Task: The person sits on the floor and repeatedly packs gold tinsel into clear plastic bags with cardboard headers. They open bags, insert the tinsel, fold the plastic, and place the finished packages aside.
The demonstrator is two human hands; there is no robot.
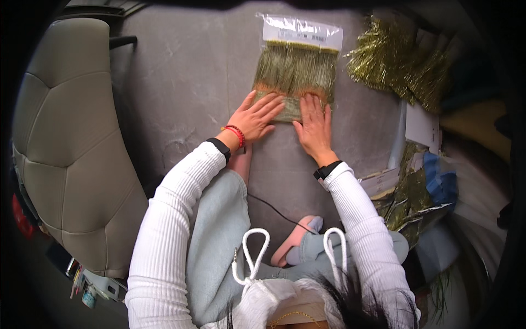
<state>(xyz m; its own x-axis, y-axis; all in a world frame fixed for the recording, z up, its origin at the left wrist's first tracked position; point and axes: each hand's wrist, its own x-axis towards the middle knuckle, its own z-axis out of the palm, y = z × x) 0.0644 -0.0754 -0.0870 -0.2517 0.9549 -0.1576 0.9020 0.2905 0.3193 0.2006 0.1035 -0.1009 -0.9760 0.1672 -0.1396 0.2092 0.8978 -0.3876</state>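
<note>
A clear plastic bag of gold-green tinsel fringe (pixel 296 68) lies flat on the grey floor, its lower part paler and more tightly packed. Across its far end runs a white header card (pixel 302 33) with printed writing and a barcode under shiny plastic. My left hand (pixel 258 113) rests palm down on the near left corner of the bag, fingers spread. On the near right side, my right hand (pixel 314 121) is also laid flat, with its thumb apart from the fingers. Neither hand grips anything. Both press on the bag's surface.
A grey padded chair (pixel 78 123) stands at the left. Loose gold tinsel (pixel 386 61) is heaped at the far right, above a white box (pixel 421 123). Closer on the right are more packaged tinsel (pixel 404 201) and blue material (pixel 439 179). A black cable (pixel 275 209) crosses the floor.
</note>
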